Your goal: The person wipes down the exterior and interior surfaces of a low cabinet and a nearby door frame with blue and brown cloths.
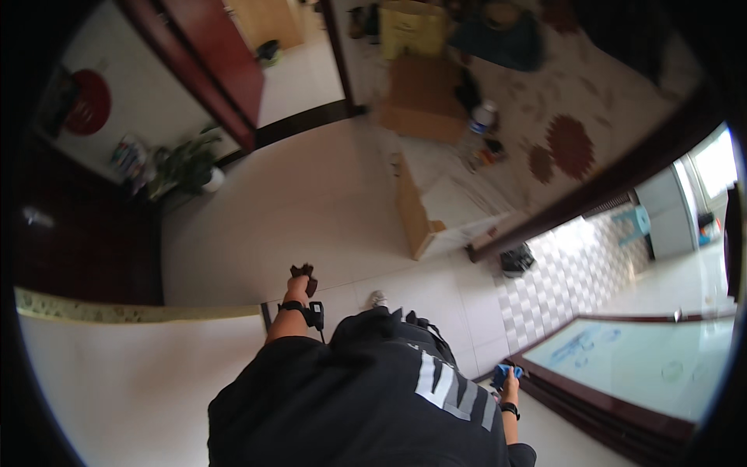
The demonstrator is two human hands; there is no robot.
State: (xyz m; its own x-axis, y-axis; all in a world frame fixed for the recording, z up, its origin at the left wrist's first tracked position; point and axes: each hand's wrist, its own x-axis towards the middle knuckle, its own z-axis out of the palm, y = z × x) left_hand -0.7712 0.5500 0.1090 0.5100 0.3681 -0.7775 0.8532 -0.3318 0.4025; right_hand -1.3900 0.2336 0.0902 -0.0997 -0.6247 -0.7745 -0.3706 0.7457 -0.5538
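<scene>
My left hand (296, 289) is stretched forward over the floor, closed round a small dark brown crumpled thing (304, 272) whose kind I cannot make out. Low on the right, my right hand (510, 383) grips a small blue thing (507, 372), perhaps a folded cloth. It is beside the dark wooden frame of a door with a pale glass panel (622, 362); whether they touch I cannot tell. A black band with a small device (314, 314) is on my left wrist.
Ahead on the right stands a low pale cabinet (459, 191) bearing a cardboard box (424, 97) and a bottle (482, 117). A potted plant (187, 165) is near the open red door (218, 58). A black bag (517, 260) lies by the checkered floor (556, 272). A white wall surface (140, 373) borders my left.
</scene>
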